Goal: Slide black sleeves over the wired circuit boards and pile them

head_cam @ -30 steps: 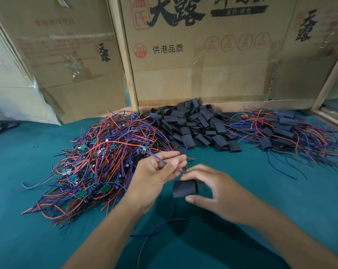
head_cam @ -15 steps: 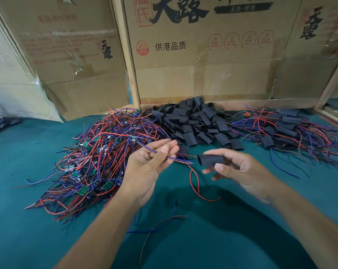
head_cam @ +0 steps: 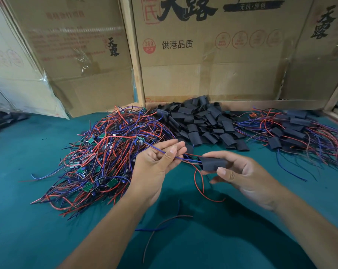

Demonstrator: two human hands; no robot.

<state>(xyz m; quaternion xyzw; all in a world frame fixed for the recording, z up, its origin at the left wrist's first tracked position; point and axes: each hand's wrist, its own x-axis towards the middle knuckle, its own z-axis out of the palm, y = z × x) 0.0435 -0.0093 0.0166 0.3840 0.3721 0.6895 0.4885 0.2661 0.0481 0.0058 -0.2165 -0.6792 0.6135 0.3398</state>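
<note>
Head view: left hand point(head_cam: 156, 162) pinches wires while right hand point(head_cam: 240, 171) grips a black sleeve point(head_cam: 212, 163) at their ends. Sleeved pile point(head_cam: 292, 131) looks small; unsleeved boards point(head_cam: 106, 152) and spare sleeves point(head_cam: 201, 123) crowd the table point(head_cam: 38, 230), so most work likely remains.

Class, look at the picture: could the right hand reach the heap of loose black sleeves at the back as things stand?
Probably not straight away: the right hand already holds a black sleeve with wires entering it. The heap of loose sleeves lies just beyond, with nothing between.

Teal table point(head_cam: 28, 220) bears wired boards point(head_cam: 106, 158), black sleeves point(head_cam: 203, 123)
</note>
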